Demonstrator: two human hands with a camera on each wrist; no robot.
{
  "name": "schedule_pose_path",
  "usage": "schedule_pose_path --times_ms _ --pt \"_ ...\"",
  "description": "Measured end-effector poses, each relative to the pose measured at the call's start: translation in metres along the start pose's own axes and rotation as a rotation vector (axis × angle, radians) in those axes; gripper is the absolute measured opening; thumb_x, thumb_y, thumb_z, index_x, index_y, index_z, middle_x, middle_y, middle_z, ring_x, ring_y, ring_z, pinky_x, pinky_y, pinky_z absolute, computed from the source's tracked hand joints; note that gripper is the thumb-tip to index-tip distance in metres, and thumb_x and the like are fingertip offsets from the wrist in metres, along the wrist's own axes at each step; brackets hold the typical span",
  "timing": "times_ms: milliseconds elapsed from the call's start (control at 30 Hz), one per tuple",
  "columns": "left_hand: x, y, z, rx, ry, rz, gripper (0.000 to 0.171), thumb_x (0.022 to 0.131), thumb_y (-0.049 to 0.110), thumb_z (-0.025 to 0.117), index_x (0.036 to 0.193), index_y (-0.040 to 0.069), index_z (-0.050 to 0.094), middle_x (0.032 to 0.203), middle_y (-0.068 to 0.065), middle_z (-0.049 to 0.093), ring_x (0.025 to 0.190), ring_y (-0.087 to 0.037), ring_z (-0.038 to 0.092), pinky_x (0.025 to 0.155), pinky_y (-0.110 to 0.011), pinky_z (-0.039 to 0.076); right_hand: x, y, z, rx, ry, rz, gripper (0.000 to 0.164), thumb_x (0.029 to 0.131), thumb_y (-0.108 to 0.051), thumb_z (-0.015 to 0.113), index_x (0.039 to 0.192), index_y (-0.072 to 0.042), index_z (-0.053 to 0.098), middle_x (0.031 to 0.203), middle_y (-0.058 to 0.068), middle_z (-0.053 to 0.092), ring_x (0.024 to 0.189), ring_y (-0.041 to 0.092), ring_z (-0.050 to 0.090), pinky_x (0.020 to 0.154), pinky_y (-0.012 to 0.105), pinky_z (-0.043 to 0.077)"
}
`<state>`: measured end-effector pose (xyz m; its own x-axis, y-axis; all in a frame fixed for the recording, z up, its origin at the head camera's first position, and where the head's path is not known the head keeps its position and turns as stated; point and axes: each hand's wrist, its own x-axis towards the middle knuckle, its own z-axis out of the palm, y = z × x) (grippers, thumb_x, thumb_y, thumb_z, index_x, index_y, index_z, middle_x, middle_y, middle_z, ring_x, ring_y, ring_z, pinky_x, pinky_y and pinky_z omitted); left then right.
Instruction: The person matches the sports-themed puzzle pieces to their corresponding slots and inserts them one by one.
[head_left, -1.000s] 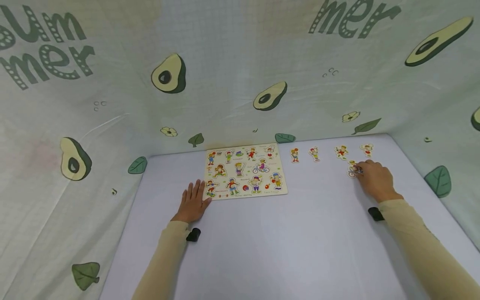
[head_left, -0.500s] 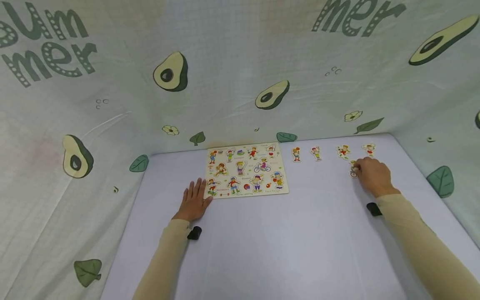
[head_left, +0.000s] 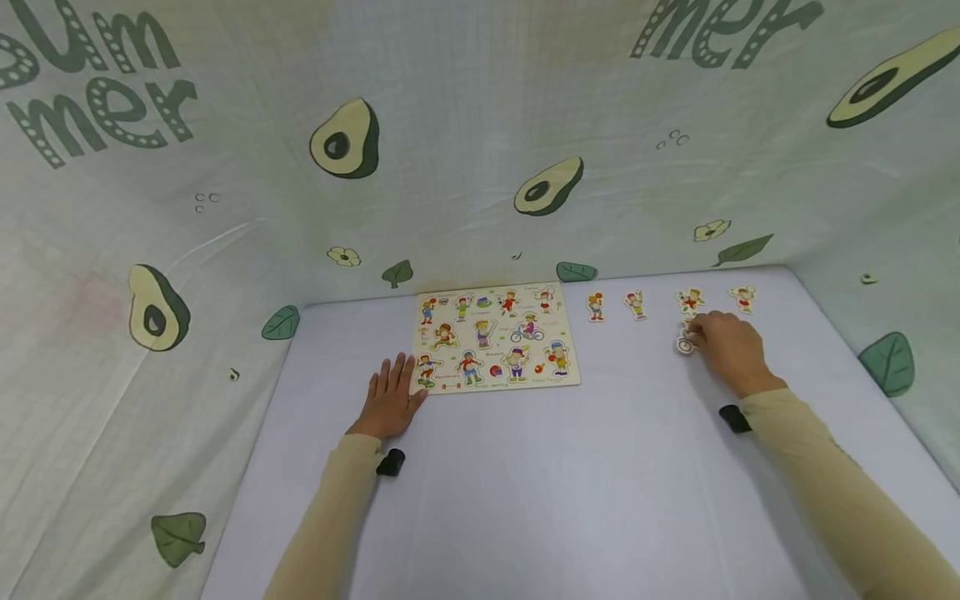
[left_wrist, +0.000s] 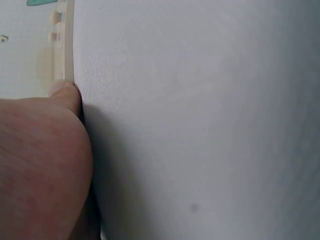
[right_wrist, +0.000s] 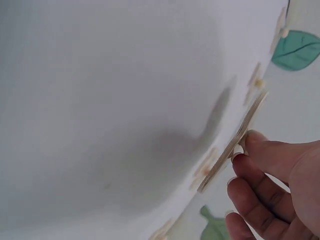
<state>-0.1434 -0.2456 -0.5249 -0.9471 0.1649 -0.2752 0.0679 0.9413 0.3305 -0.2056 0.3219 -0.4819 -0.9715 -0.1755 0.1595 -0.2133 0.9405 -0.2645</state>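
In the head view, a wooden picture puzzle board (head_left: 564, 333) with sporty cartoon figures lies at the back of the table. My left hand (head_left: 384, 402) rests flat with spread fingers at its lower left corner; the left wrist view has the thumb (left_wrist: 65, 92) against the board's edge. Farther right, my right hand (head_left: 729, 354) pinches a cyclist puzzle piece (head_left: 683, 340), partly covered by the fingers. Seen edge-on in the right wrist view, the puzzle piece (right_wrist: 225, 155) is held by its small knob between thumb and index finger, raised off the table and tilted.
Several loose puzzle pieces lie in a row right of the board: a figure with a ball (head_left: 596, 307), another figure (head_left: 635, 305), a footballer (head_left: 691, 301) and a racket player (head_left: 743, 299). An avocado-patterned cloth (head_left: 442, 167) hangs behind the white table (head_left: 525, 500).
My right hand has shifted left with the cyclist piece, which now appears lifted. The left hand stays at the board's corner. The head view has tipped slightly.
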Motion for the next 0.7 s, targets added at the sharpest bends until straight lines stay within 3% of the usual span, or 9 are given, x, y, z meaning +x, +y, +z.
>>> schedule_pose_path --times_ms 300,700 --pt "0.001 -0.002 0.002 0.0 0.014 0.008 0.076 0.114 0.04 0.042 0.169 0.0 0.006 0.177 -0.023 -0.001 0.161 -0.047 -0.007 0.129 -0.063 0.0 0.016 -0.048 0.005 0.034 -0.003 -0.078 0.013 0.095 -0.002 0.077 0.102 0.008 0.073 0.094 0.024 0.073 0.088 0.044 0.07 0.074 0.059 0.055" --pt "0.001 -0.001 0.003 0.012 0.019 0.008 0.076 0.114 0.038 0.043 0.169 -0.001 0.007 0.176 -0.023 -0.001 0.161 -0.048 -0.006 0.128 -0.064 0.001 0.041 -0.116 0.03 0.042 -0.02 -0.17 0.013 0.096 -0.005 0.077 0.105 0.004 0.075 0.096 0.018 0.075 0.091 0.037 0.071 0.081 0.051 0.057"
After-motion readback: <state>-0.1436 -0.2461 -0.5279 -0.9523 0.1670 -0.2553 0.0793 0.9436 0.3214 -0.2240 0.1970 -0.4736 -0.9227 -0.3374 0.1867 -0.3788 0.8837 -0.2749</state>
